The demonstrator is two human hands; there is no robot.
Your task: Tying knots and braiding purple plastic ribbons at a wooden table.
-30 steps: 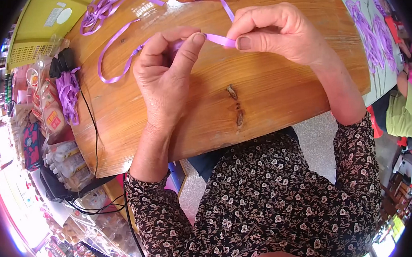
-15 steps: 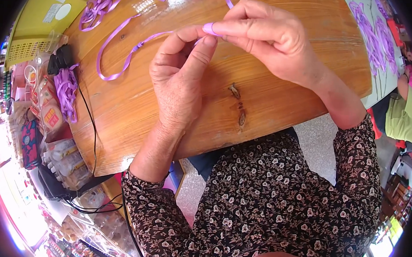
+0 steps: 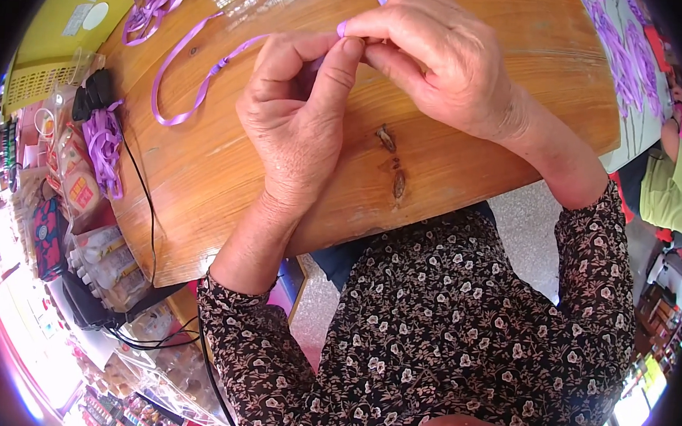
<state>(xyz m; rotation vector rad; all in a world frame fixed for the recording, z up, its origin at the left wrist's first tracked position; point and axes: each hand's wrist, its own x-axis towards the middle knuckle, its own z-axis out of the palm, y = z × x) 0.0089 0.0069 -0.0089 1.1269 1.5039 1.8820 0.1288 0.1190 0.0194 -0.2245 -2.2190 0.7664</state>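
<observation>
A narrow purple ribbon (image 3: pixel 218 66) with a small knot-like bunch in it loops over the wooden table and runs up into my fingers. My left hand (image 3: pixel 296 114) pinches it between thumb and forefinger. My right hand (image 3: pixel 453 64) meets the left fingertips and pinches the same ribbon, a small loop of which shows above the fingers. Another stretch rises past the right knuckles to the upper edge. The exact spot where the fingertips meet is mostly covered.
The wooden table (image 3: pixel 227 176) carries a heap of purple ribbons (image 3: pixel 155 6) at the far left. A yellow crate (image 3: pixel 49 43), a hanging purple bundle (image 3: pixel 104 146) and a black cable (image 3: pixel 144 178) are at the left. More ribbons (image 3: pixel 626 62) lie on a white surface at right.
Both hands have shifted slightly up. My right hand has turned, its fingers now curled down closer over the left fingertips, and less of the ribbon loop shows.
</observation>
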